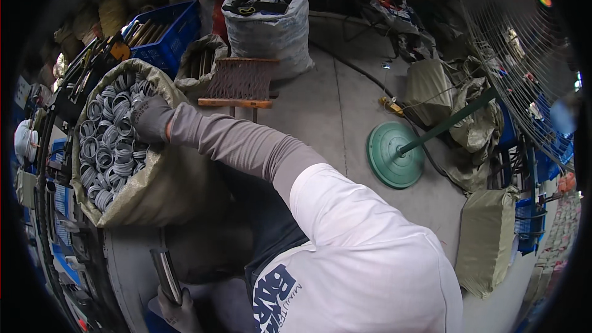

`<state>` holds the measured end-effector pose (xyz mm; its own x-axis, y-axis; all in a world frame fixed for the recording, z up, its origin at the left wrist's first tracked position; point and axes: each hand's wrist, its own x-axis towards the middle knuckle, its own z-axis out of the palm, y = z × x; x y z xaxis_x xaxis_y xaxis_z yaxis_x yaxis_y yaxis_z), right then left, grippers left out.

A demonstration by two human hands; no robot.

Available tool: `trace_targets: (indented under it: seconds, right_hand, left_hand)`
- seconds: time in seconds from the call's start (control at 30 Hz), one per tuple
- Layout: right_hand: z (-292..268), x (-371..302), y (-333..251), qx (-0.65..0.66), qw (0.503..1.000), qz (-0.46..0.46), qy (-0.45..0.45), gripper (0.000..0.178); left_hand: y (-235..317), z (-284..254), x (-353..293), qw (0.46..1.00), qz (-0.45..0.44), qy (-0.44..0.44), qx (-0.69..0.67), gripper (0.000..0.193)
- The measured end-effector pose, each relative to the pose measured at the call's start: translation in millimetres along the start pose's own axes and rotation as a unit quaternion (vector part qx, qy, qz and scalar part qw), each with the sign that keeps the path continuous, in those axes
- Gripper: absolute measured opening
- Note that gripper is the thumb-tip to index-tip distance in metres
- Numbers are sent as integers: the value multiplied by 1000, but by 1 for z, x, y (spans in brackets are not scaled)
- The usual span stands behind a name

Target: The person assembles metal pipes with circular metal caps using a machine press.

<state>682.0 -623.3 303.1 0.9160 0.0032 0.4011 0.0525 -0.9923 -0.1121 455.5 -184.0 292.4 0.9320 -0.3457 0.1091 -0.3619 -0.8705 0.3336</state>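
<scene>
A large woven sack (166,191) stands open at the left, full of several grey plastic rings (108,148). My right hand (150,118), in a dark grey glove with a grey sleeve, reaches across into the sack's mouth. Its fingers curl down onto the rings at the top of the pile, and the fingertips are hidden among them. My left hand (176,314), also gloved, is at the bottom edge. It grips a dark metal tube (166,274) that points upward beside the sack. My white shirt fills the lower middle.
A blue crate (169,40) of metal bars and a small wooden stool (239,83) stand behind the sack. A tall white sack (268,34) is at the back. A standing fan with a green round base (394,154) is at the right, among olive sacks (487,240).
</scene>
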Motion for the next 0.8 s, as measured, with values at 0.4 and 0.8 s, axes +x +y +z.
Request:
trace_targets:
  seconds: [0.4, 0.8]
  right_hand:
    - [17, 20, -13, -64, 993, -77, -63, 42]
    - [25, 17, 11, -68, 996, 6, -52, 36]
  left_hand:
    - [-58, 23, -14, 991, 46, 82, 95, 68]
    - [-21, 18, 6, 985, 29, 14, 172, 72]
